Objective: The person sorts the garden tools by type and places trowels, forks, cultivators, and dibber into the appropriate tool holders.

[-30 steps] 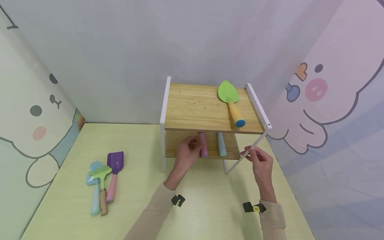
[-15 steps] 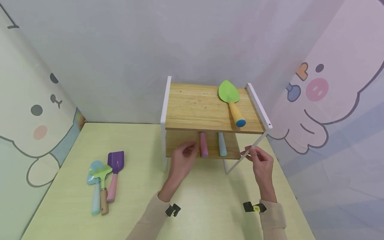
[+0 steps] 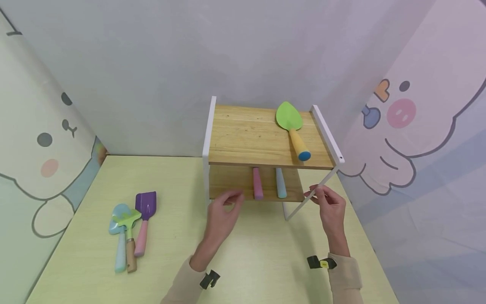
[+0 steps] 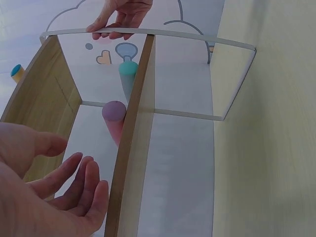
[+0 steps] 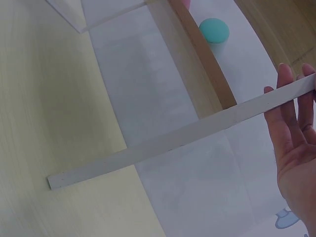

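A small two-tier wooden shelf (image 3: 243,139) with a white frame stands on the table. My left hand (image 3: 221,217) is just in front of its lower board, left of a pink handle (image 3: 257,184); its fingers are loosely bent around nothing in the left wrist view. Beside the pink handle lies a light blue handle (image 3: 281,184) with a teal end; the top board hides their far parts. With thumb and fingers, my right hand (image 3: 332,211) grips the shelf's slanted white leg (image 5: 163,139). On the top board lies a trowel (image 3: 298,141) with a green blade and yellow handle.
Left on the table (image 3: 182,253) lie a purple spatula-shaped shovel (image 3: 146,205) with a pink handle, a green hand rake (image 3: 130,236) with a brown handle, and a light blue trowel (image 3: 120,253) partly under the rake. A pale curtain (image 3: 152,76) hangs behind.
My left hand has drawn back from the pink handle, toward the left and the front of the shelf. The pink handle stays on the lower board. The right hand keeps its place.
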Motion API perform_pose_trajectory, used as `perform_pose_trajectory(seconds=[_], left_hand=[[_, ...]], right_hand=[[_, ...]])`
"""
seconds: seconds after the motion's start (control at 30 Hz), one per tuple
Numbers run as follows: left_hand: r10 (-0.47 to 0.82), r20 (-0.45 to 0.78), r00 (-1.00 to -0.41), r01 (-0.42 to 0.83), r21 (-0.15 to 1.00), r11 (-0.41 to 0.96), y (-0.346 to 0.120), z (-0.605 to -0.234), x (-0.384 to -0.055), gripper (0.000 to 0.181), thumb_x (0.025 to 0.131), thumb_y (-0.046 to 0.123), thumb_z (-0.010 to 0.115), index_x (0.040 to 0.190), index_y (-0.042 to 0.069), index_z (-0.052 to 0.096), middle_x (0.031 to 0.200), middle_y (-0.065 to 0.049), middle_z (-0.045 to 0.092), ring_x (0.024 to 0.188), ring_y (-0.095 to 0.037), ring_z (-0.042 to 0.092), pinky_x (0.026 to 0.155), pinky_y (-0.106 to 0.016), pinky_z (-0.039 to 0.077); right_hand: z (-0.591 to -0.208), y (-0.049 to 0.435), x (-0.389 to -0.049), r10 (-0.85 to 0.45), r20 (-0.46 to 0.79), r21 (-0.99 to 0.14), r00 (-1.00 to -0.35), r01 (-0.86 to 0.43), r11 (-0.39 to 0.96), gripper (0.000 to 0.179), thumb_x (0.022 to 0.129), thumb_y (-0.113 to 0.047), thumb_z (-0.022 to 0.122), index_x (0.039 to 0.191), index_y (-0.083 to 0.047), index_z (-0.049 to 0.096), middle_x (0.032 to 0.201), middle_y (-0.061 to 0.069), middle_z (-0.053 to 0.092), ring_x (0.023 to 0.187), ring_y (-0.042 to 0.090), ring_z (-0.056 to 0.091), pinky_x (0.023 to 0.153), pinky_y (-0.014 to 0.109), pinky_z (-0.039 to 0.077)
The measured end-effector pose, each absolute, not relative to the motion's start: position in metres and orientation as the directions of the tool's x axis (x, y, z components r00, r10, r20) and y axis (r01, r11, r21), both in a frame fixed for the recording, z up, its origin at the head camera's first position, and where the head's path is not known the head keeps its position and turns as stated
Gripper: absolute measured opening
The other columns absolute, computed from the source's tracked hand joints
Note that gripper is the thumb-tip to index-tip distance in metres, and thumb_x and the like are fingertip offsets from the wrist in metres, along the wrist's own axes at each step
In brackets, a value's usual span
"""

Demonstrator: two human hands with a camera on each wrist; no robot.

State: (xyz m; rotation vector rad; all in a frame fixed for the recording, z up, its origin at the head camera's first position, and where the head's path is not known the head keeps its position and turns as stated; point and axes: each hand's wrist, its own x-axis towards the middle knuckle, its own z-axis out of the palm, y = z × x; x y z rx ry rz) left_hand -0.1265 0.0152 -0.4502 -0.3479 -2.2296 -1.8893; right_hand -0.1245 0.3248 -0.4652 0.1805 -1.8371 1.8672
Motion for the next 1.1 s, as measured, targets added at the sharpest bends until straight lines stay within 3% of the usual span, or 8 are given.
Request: perform_pose_trajectory(seconds=[0.17, 0.4, 0.53, 0.77, 1.1], left_hand=[[0.035, 0.312, -0.950, 0.312, 0.930, 0.195, 0.008, -0.453, -0.119, 0.014, 0.096, 0.010, 0.073, 0.108, 0.003, 0.076, 0.100, -0.002, 0.075, 0.090, -0.018, 0.069, 0.084, -0.037, 0.056], [0.021, 0.304, -0.952, 0.301, 0.926, 0.228, -0.003, -0.461, -0.109, 0.011, 0.095, 0.010, 0.074, 0.106, 0.009, 0.077, 0.096, 0.005, 0.074, 0.089, -0.013, 0.068, 0.085, -0.031, 0.055], [0.017, 0.291, -0.957, 0.286, 0.927, 0.240, -0.011, -0.465, -0.104, 0.009, 0.097, 0.014, 0.074, 0.105, 0.011, 0.077, 0.096, 0.005, 0.074, 0.089, -0.011, 0.067, 0.086, -0.030, 0.055], [0.002, 0.271, -0.963, 0.262, 0.929, 0.262, -0.024, -0.471, -0.097, 0.010, 0.096, 0.010, 0.074, 0.105, 0.009, 0.077, 0.096, 0.005, 0.075, 0.090, -0.011, 0.068, 0.087, -0.033, 0.056], [-0.025, 0.275, -0.961, 0.254, 0.914, 0.316, -0.044, -0.481, -0.095, 0.010, 0.097, 0.011, 0.074, 0.105, 0.009, 0.077, 0.096, 0.004, 0.075, 0.089, -0.011, 0.068, 0.087, -0.031, 0.056]], right_hand=[[-0.466, 0.325, -0.124, 0.260, 0.440, -0.894, -0.860, -0.446, 0.039, 0.017, 0.103, 0.003, 0.057, 0.104, 0.015, 0.070, 0.094, 0.016, 0.073, 0.082, 0.020, 0.076, 0.082, 0.031, 0.061], [-0.466, 0.325, -0.124, 0.263, 0.438, -0.895, -0.860, -0.443, 0.044, 0.018, 0.103, 0.005, 0.055, 0.105, 0.015, 0.070, 0.095, 0.009, 0.074, 0.082, 0.016, 0.076, 0.083, 0.030, 0.060], [-0.465, 0.325, -0.124, 0.264, 0.436, -0.897, -0.860, -0.440, 0.046, 0.018, 0.103, 0.004, 0.056, 0.105, 0.016, 0.069, 0.093, 0.013, 0.074, 0.082, 0.016, 0.076, 0.082, 0.030, 0.060], [-0.465, 0.326, -0.124, 0.259, 0.432, -0.899, -0.864, -0.434, 0.051, 0.019, 0.104, 0.004, 0.055, 0.106, 0.016, 0.069, 0.095, 0.005, 0.076, 0.084, 0.015, 0.076, 0.081, 0.029, 0.060], [-0.466, 0.324, -0.125, 0.275, 0.446, -0.891, -0.851, -0.450, 0.052, 0.017, 0.102, 0.005, 0.056, 0.106, 0.016, 0.069, 0.096, 0.006, 0.076, 0.081, 0.015, 0.076, 0.082, 0.030, 0.060]])
